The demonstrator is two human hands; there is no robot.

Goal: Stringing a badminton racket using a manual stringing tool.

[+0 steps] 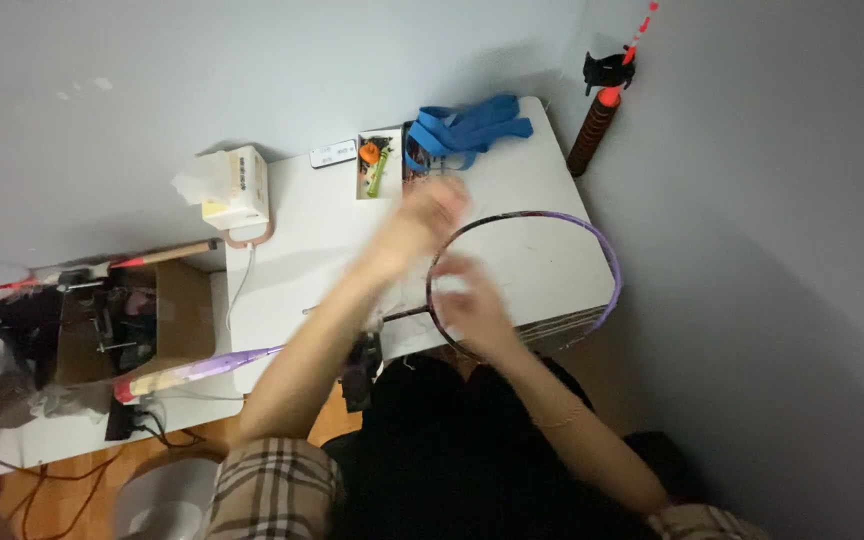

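A badminton racket with a purple frame lies on a white table, its head at the table's right end and its handle sticking out over the left front edge. My left hand is raised and blurred above the upper left of the racket head; whether it holds a string is unclear. My right hand rests on the lower left part of the racket head, fingers curled over the frame and strings near the throat.
At the back of the table stand a tissue box, a small remote, a tray of small tools and a blue strap. Another racket handle leans in the corner. A cardboard box of clutter sits to the left.
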